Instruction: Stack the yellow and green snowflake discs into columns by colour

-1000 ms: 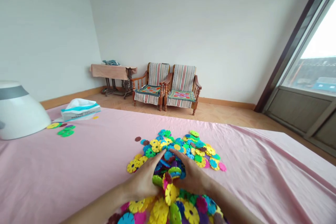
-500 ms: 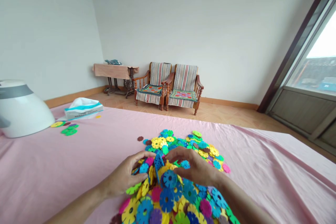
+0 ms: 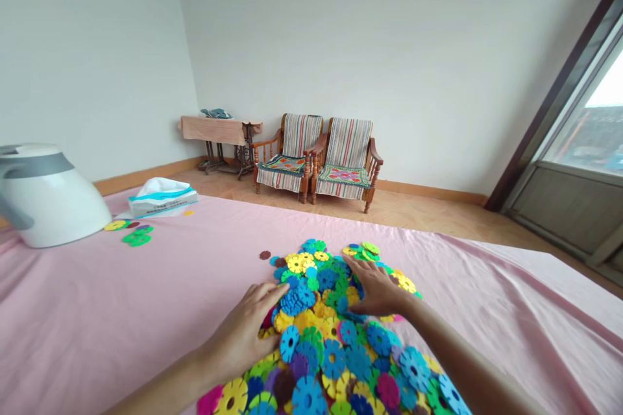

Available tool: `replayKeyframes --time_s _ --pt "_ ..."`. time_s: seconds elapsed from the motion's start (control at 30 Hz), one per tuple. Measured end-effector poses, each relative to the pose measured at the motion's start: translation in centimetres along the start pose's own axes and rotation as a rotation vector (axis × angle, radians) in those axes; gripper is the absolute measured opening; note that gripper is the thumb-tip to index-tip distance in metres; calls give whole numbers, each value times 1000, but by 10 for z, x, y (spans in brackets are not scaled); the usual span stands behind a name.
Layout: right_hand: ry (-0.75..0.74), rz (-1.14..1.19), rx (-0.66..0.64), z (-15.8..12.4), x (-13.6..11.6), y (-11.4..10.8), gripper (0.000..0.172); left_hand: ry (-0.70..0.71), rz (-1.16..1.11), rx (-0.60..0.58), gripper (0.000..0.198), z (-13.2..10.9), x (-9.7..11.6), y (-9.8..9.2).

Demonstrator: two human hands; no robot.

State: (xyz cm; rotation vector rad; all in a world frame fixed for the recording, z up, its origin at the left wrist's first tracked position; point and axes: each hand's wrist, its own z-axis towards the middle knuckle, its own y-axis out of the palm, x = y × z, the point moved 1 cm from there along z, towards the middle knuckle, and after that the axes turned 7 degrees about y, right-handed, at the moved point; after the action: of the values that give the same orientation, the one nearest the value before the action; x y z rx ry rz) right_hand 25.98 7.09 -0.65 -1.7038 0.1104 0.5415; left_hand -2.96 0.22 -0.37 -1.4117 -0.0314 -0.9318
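A pile of plastic snowflake discs (image 3: 357, 360) in blue, yellow, green, pink and purple lies in front of me. On its left edge rests my left hand (image 3: 248, 324), thumb and index finger apart. The index fingertip touches or nearly touches a cluster of overlapping blue snowflake discs (image 3: 298, 300); the other fingertips are hidden. My right hand (image 3: 377, 288) lies over the pile's right side, fingers spread towards the back. A blue disc (image 3: 343, 305) shows at its thumb. Nothing is visibly gripped by either hand.
A pink cloth (image 3: 195, 279) covers the table. At the left stand a white and grey jug (image 3: 58, 201) and a tissue pack (image 3: 163, 199), with a few loose green discs (image 3: 137, 237) nearby. Beyond the table are two wooden armchairs (image 3: 345, 155) and a cloth-covered sewing table (image 3: 214, 130).
My right hand has moved away from the left, to the right and farther back, and its fingers have spread. The blue cluster, earlier upright between the hands, now leans over flatter.
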Motion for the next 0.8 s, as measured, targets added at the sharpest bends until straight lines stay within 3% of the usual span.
replayKeyframes --time_s 0.13,0.23,0.3,0.43,0.53,0.67,0.8 --pt "-135 32 77 14 -31 21 101 64 -3 38 67 26 3 14" --pt "-218 171 131 20 -47 27 70 88 -77 93 50 44 2 21" --pt "-196 287 144 21 -51 26 46 59 -143 152 39 54 1 23" --pt "-195 548 115 16 -50 11 14 -7 -228 202 37 65 0 16" --pt "-211 642 84 4 -48 -5 13 -41 -342 189 42 64 5 5" --pt "-189 493 75 -24 -46 -22 16 61 -338 162 38 51 19 -12" --pt "-194 391 73 -59 -43 -28 23 82 -296 91 33 35 29 -15"
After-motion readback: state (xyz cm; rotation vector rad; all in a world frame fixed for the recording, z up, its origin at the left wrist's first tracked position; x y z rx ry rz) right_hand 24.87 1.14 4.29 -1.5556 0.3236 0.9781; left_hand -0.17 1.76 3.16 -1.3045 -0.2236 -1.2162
